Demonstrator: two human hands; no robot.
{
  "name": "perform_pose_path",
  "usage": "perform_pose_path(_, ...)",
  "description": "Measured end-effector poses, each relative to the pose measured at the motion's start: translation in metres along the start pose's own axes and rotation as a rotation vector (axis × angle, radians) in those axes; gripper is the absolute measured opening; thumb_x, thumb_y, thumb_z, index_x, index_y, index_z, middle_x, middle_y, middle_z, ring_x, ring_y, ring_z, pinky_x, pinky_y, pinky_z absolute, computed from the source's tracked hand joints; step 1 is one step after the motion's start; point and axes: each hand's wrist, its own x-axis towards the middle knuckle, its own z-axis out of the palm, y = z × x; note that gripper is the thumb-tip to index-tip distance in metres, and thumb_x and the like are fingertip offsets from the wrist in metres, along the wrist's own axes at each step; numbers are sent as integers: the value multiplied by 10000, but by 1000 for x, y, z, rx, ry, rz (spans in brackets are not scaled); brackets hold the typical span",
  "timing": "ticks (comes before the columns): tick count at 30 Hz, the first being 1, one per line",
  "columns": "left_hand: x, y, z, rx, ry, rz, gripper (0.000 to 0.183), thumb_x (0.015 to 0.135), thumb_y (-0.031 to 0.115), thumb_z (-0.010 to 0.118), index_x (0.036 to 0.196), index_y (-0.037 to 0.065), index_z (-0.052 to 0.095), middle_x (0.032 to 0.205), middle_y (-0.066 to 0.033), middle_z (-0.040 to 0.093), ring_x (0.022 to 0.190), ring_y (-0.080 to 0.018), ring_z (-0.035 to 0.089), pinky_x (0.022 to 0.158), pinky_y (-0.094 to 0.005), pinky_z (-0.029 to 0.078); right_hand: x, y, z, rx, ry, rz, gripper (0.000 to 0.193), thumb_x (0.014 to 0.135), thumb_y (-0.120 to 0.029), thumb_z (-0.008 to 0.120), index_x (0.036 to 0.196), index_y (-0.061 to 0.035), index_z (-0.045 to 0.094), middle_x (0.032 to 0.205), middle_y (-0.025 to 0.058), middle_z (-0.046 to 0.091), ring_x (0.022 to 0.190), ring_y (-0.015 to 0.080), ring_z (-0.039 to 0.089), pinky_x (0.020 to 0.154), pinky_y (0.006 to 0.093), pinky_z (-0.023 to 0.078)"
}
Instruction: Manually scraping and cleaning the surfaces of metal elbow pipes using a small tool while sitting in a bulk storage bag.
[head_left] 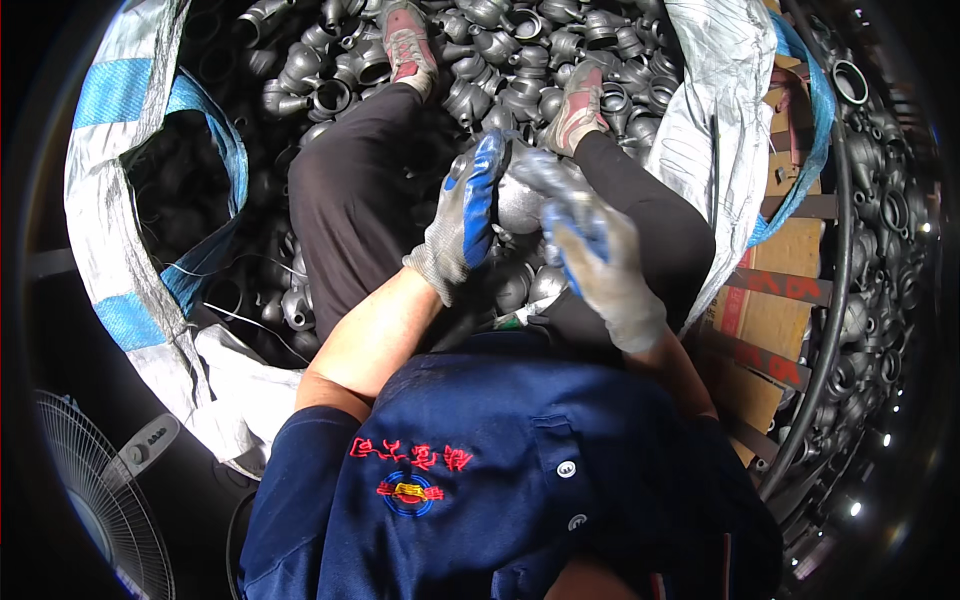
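A rounded grey metal casting (520,205) sits between my hands, over my lap. My left hand (466,205), in a grey glove with a blue palm, closes on its left side with the fingers pointing away from me. On the right, my right hand (605,262) wears a matching glove and is smeared by motion. A blurred grey streak (550,175) runs across the casting's upper right; whether it is a tool or part of the casting cannot be made out. More castings (512,285) lie just below, between my thighs.
Heaped grey castings (490,50) surround my shoes. A white and blue woven bulk bag (115,180) rises at the left, its other side (720,110) at the right. Beyond stand cardboard (785,250), a dark rail (835,330) and more castings. A fan (100,490) stands lower left.
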Motion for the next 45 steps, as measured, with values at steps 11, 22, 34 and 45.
perform_pose_path(11,5,-7,-4,-440,-13,-130,516,980,446,323,1244,38,498,1165,-116,590,1013,-222,609,909,-352,482,-29,23,-24,51,-18,277,318,864,-21,567,1180,0,546,898,109,650,788,160,642,701,296,505)
perform_pose_path(22,-1,6,3,-599,-5,-199,493,976,426,357,1257,35,463,1167,-132,578,1027,-226,607,912,-368,490,-21,37,-25,258,194,448,336,900,-117,563,1196,38,530,1007,85,628,803,86,595,678,202,467)
perform_pose_path(34,9,10,3,-472,177,-47,545,928,426,498,1310,57,377,1244,-151,497,1114,-264,532,936,-421,459,-18,49,-6,849,216,464,251,890,-78,578,1108,44,547,853,73,621,673,129,623,574,215,490)
perform_pose_path(45,14,-16,-7,-186,353,-34,254,915,200,580,1123,54,567,967,-40,601,798,-105,574,696,-247,497,-14,37,-16,745,302,563,262,894,-88,568,1124,37,558,815,67,618,608,104,595,490,200,445)
